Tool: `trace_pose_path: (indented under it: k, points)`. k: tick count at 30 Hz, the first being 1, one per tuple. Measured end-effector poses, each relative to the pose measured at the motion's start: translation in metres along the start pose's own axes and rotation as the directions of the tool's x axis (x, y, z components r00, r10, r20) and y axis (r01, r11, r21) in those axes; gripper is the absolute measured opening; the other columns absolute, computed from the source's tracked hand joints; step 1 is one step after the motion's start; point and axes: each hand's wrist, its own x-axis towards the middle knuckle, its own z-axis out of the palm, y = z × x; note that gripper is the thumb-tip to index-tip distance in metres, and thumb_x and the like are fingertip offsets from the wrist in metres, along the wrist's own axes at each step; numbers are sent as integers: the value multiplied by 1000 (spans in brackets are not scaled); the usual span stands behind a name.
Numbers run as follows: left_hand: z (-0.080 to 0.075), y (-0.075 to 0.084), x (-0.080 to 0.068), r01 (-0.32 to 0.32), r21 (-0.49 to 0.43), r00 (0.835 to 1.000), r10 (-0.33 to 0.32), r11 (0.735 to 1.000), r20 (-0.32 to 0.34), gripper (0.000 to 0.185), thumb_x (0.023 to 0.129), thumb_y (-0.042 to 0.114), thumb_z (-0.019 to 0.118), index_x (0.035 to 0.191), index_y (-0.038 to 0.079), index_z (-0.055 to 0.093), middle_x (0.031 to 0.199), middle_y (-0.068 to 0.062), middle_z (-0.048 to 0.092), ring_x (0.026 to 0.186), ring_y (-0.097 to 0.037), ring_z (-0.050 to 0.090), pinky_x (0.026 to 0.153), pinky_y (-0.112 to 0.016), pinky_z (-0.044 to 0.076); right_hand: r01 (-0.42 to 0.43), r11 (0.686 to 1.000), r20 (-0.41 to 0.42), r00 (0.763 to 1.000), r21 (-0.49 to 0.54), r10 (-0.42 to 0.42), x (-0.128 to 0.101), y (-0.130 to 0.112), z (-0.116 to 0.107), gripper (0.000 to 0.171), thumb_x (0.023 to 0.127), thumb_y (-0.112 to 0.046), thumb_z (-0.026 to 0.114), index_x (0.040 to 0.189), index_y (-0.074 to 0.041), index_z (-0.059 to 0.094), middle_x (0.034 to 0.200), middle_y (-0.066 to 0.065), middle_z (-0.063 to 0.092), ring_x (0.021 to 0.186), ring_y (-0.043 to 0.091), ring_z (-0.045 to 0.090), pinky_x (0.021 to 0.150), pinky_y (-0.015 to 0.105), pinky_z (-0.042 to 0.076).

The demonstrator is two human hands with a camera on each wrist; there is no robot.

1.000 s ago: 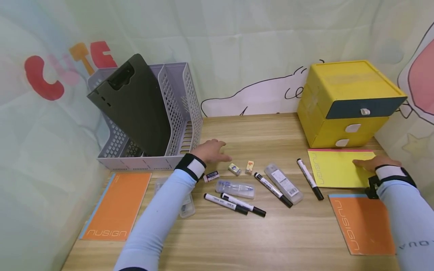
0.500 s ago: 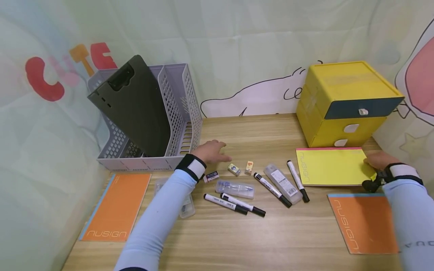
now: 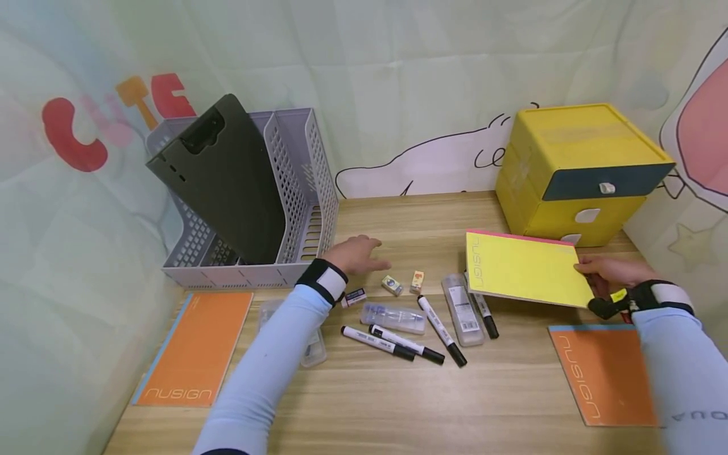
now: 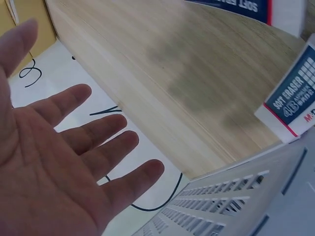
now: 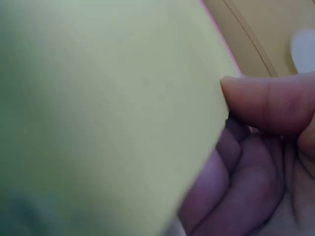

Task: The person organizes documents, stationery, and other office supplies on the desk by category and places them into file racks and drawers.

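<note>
My right hand [image 3: 614, 270] pinches the right edge of a yellow notebook [image 3: 526, 265], thumb on top and fingers curled beneath, as the right wrist view shows with the notebook [image 5: 128, 108] close up. The notebook is tilted and raised off the table at its right end; its left end lies over a marker [image 3: 485, 314] and beside a clear pencil-lead case [image 3: 463, 309]. My left hand [image 3: 355, 254] hovers with fingers spread, holding nothing, near the grey file rack. Close to it lie several small erasers, among them a blue and white eraser [image 3: 354, 297].
The grey file rack [image 3: 296, 183] holds a black clipboard [image 3: 227, 183] at the left. A yellow drawer box [image 3: 586, 177] stands at the back right. Orange notebooks lie left [image 3: 193, 347] and right [image 3: 603, 376]. Several markers and a clear pen case [image 3: 394, 317] occupy the middle.
My right hand has slid the yellow notebook leftward and lifted its right end. The notebook has pushed a marker and the clear case to the left. My left hand has stayed put.
</note>
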Motion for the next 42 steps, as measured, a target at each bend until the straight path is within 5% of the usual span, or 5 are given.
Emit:
trace_pose_path:
  k: [13,24,30,34,42]
  points:
    - [-16,33,13,-151,-8,976,148,989,-159,69,102,45,53,154,5,32,154,-16,39,141,-28,37,114,-40,29,247,948,-112,967,199,-229,42,-97,79,28,108,-16,40,129,2,37,99,1,65,87,15,66,79,32,55]
    - [-41,52,7,-356,-240,891,251,903,-379,40,104,21,52,142,8,49,116,-10,63,88,-17,57,81,-29,48,488,802,-275,764,-345,-584,38,-187,139,36,107,-20,47,135,0,55,107,20,64,81,25,60,71,28,51]
    - [-57,41,-9,-414,-256,828,244,873,-505,19,102,18,57,114,4,61,83,-8,57,67,-18,48,60,-27,38,436,748,-386,660,-501,-644,38,-193,144,40,106,-26,49,138,-3,54,115,21,65,94,31,61,83,41,50]
    - [-69,29,-19,-403,-262,769,169,877,-616,20,101,17,59,115,3,64,83,-8,59,66,-19,48,60,-27,38,260,750,-397,719,-607,-571,41,-181,138,56,105,-39,48,146,-1,43,135,27,54,118,43,54,97,58,43]
    - [-93,2,-38,-414,-403,625,-68,816,-778,26,101,16,60,119,-1,64,88,-15,64,70,-20,51,60,-26,39,-46,601,-279,912,-798,-301,51,-142,127,83,97,-49,56,144,16,34,137,40,44,123,55,46,101,62,37]
